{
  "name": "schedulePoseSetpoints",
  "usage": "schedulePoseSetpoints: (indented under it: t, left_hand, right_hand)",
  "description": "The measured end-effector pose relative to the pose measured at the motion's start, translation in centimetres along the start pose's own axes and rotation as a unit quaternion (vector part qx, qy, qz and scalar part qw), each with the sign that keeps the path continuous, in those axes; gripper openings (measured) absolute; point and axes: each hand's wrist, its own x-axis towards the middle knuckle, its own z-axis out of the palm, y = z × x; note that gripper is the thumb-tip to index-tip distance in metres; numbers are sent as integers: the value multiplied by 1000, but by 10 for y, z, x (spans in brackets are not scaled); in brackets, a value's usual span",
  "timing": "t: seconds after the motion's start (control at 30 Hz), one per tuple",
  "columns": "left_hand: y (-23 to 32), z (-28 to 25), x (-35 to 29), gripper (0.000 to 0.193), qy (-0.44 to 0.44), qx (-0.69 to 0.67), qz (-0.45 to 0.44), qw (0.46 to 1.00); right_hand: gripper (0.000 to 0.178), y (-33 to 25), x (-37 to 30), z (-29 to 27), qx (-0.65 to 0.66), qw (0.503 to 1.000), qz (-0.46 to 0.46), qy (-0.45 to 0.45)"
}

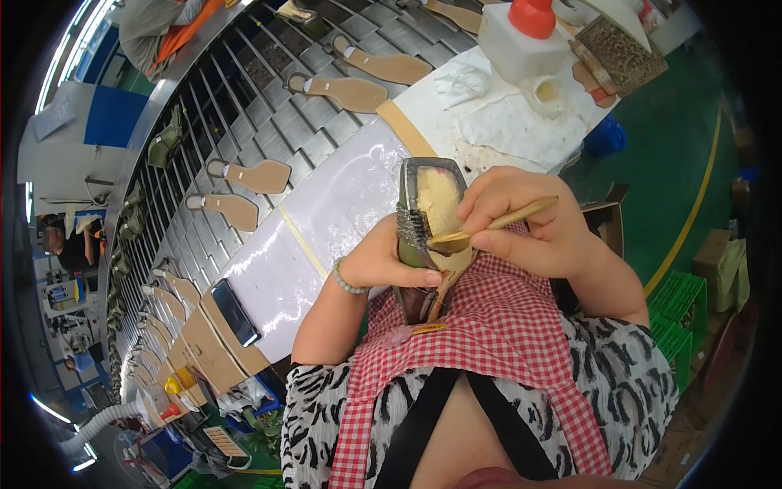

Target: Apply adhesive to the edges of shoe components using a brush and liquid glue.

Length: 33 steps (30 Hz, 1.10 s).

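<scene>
Sole side up, a dark green shoe upper [440, 200] with a pale yellow underside is held in front of my apron. My left hand [379, 259] is wrapped round its side, the thumb lying across the near part. Between the thumb and fingers of my right hand [533, 236] is a slim wooden stick [521, 213], perhaps a brush handle. Its tapered tip rests at the left edge of the underside, by gathered folds of the upper. Whether the tip has bristles is too small to tell.
Tan soles [346, 94] lie in pairs on a metal slat conveyor [285, 155]. On the bench [326, 204] are a phone [235, 312], a white bottle with a red cap [521, 45] and an open-mouthed pot [547, 94]. Green crates [680, 297] stand at the right; another person is at the far side.
</scene>
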Motion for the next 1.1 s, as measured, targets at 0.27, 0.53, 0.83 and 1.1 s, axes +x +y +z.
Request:
schedulePoseSetpoints:
  t: [0.27, 0.53, 0.83, 1.1]
  left_hand:
    - [-1, 4, 4, 72, 11, 5, 1, 1000]
    - [-1, 3, 0, 74, -3, 11, -4, 1000]
    - [-1, 4, -2, 75, 8, 29, 3, 1000]
    - [1, 7, -1, 72, 10, 14, 10, 1000]
  right_hand:
    - [8, 6, 0, 5, 43, 990, -2, 132]
    - [9, 9, -3, 13, 71, 986, 31, 145]
    - [9, 9, -5, 18, 100, 982, 38, 155]
    - [9, 5, -3, 12, 7, 988, -36, 148]
